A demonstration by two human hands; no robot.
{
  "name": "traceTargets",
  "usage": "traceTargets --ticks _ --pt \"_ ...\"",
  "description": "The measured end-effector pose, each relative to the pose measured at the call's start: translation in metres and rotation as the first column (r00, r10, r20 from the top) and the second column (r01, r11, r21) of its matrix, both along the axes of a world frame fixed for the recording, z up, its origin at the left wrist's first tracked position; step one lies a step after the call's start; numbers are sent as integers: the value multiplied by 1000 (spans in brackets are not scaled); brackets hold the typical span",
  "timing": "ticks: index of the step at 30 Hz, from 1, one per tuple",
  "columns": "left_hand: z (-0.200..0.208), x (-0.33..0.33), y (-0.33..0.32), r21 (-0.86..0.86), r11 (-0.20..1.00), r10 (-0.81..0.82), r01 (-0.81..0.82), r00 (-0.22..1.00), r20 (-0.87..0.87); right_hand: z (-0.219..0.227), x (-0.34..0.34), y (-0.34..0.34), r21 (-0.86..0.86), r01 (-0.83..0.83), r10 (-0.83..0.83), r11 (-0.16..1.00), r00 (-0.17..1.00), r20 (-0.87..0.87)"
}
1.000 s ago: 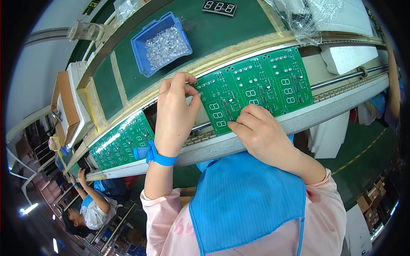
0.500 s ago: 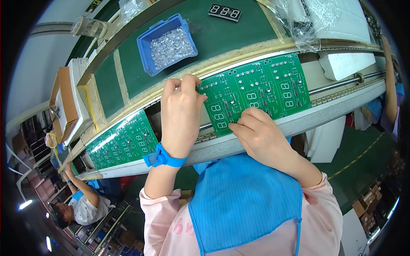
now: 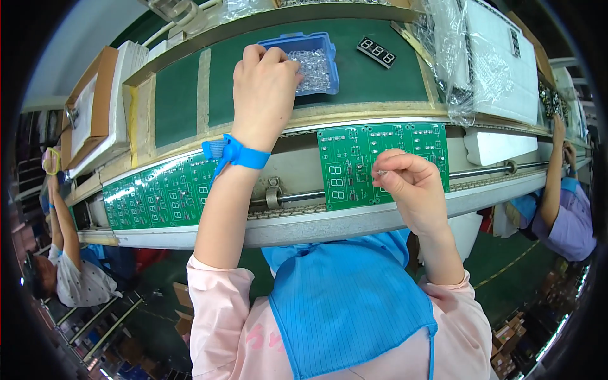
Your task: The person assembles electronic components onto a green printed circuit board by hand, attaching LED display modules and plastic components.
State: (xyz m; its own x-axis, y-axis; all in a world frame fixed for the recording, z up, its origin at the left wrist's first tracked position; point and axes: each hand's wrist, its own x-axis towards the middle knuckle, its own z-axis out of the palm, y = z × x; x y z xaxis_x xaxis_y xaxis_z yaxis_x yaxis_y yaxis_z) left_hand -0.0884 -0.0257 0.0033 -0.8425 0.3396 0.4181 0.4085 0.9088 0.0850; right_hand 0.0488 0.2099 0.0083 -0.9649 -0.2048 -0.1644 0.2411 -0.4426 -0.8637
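Observation:
My left hand [image 3: 263, 95], with a blue strap on its wrist, reaches over the left side of a blue plastic bin [image 3: 334, 66]. Its fingers curl down toward the small clear parts [image 3: 313, 69] inside; what they grip, if anything, is hidden. My right hand [image 3: 415, 187] is raised in front of a green circuit board panel [image 3: 345, 168]. Thumb and fingers pinch a tiny clear component [image 3: 382, 173]. White digit outlines and small fitted parts show on the panel, which lies across the conveyor rails and is partly covered by that hand.
Another green panel [image 3: 158, 196] lies on the conveyor to the left. A three-digit display module [image 3: 376, 52] rests on the green bench. White foam [image 3: 506, 149] and plastic wrap [image 3: 449, 76] are at the right. Co-workers sit at both ends of the line.
My left hand has gone from the panel's left edge up to the bin. The right hand has lifted off the panel and shows a tiny clear component in its pinch. The whole view has turned.

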Motion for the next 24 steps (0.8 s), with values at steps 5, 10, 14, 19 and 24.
traceTargets --ticks 5,10,14,19,24 --pt "-3 -2 1 33 999 31 -31 999 -6 8 -2 1 -105 -32 41 994 996 85" --pt "3 1 -5 222 973 -31 55 994 -109 16 0 -3 -14 -45 45 999 998 38" --pt "23 27 -1 387 919 -51 75 996 -72 19 -1 -4 27 -50 50 998 999 1" --pt "39 88 7 616 777 -188 128 982 33 22 -3 -7 227 -19 62 974 981 -183" --pt "4 116 1 631 771 -204 86 972 118 25 -8 -11 387 -34 149 922 951 -272"
